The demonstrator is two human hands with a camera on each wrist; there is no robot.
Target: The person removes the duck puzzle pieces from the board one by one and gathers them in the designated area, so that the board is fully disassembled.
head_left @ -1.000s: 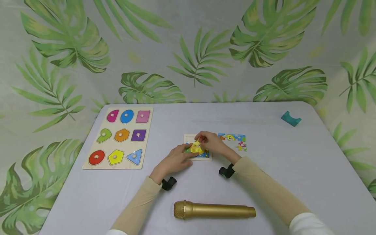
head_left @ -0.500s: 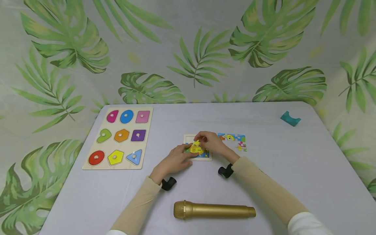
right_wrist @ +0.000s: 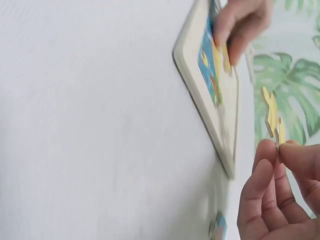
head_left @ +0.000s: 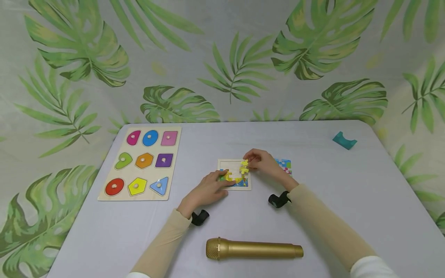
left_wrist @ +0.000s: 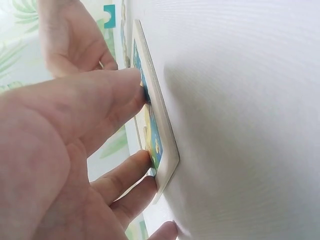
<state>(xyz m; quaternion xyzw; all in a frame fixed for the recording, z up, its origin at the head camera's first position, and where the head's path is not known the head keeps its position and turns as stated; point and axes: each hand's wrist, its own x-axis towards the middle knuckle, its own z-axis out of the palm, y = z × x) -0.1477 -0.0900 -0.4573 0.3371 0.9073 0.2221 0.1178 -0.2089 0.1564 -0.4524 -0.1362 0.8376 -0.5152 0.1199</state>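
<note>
A small wooden jigsaw tray (head_left: 240, 189) lies mid-table, its lower part filled with blue, green and yellow pieces and its upper part showing bare wood. My left hand (head_left: 207, 189) rests on the tray's left side, thumb and fingertips touching the pieces in the left wrist view. Between thumb and forefinger, my right hand (head_left: 263, 165) pinches two linked yellow jigsaw pieces (right_wrist: 270, 113). They are raised off the tray near its right edge. Loose jigsaw pieces (head_left: 286, 163) lie to the right, partly hidden behind the right hand.
On the left is a shape board (head_left: 129, 154) with several coloured knobbed shapes. A gold microphone (head_left: 257, 249) lies in front, below both forearms. Toward the back right sits a teal curved block (head_left: 344, 140). A leaf-patterned cloth (head_left: 236, 77) hangs behind the table.
My right hand has lifted the linked yellow pieces out of the tray's middle and moved right, uncovering bare wood there and covering some loose pieces. The left hand stays in place.
</note>
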